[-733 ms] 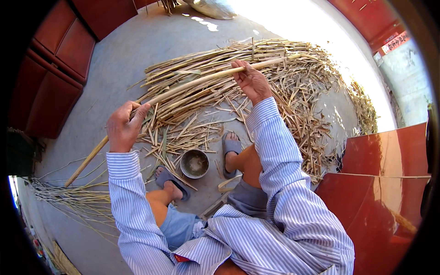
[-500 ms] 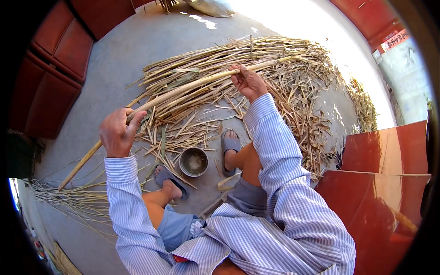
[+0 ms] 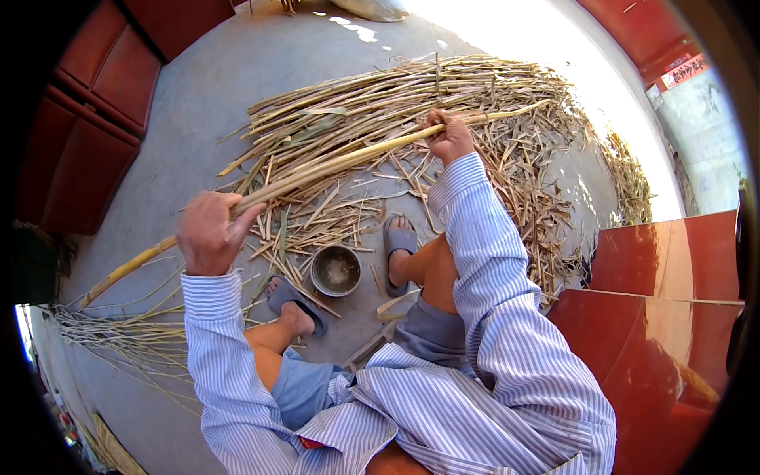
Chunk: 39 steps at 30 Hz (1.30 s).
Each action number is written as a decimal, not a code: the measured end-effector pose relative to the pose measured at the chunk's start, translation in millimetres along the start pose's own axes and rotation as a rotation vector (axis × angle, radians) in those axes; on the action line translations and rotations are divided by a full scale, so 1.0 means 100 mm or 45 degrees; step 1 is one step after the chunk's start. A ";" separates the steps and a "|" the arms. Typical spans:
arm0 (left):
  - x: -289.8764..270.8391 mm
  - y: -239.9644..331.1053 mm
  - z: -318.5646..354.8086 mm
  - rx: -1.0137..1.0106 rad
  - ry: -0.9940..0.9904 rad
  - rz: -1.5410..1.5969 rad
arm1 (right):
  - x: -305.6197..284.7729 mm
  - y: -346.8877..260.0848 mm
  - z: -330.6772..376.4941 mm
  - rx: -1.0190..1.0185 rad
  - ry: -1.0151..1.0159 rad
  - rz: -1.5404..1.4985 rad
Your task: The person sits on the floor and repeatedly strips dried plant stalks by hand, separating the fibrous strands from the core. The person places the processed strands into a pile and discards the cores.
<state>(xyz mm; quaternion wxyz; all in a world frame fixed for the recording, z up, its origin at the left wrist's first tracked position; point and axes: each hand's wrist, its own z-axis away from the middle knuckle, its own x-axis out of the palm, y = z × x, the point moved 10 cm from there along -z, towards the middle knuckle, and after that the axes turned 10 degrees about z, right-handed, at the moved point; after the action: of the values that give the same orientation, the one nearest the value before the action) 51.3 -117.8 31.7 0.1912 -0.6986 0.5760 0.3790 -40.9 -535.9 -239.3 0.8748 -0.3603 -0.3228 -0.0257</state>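
Observation:
A long, pale yellow cane stalk [image 3: 340, 161] slants across in front of me, its lower end out to the left and its thin, leafy tip to the upper right. Wrapped round its lower part is my left hand [image 3: 210, 231], fingers closed. Farther up, my right hand [image 3: 450, 135] grips the same stalk near the tip, also closed. Beneath and beyond it lies a pile of dry stalks [image 3: 364, 95] on the floor. Cut pieces and dry leaf scraps [image 3: 514, 182] are strewn on the near and right sides of the pile.
A small round metal bowl [image 3: 335, 270] with murky contents stands between my sandalled feet. Thin stripped strands [image 3: 119, 340] fan out at the left. Red padded seats [image 3: 87, 142] line the upper left. Red boards [image 3: 649, 332] stand at the right.
My right hand has moved a little to the right, and its fingers now close around the stalk. The stalk has shifted and its left end sits slightly higher and farther left.

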 end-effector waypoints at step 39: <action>0.92 -0.23 -0.28 -0.194 -0.180 -0.026 | 1.15 0.54 0.86 0.117 -0.640 0.473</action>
<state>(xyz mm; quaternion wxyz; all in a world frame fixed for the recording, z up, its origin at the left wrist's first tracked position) 86.1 -191.8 -23.4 0.1816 -0.6885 0.5235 0.4680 18.1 -418.5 -159.6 0.7728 -0.3681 -0.4585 0.2389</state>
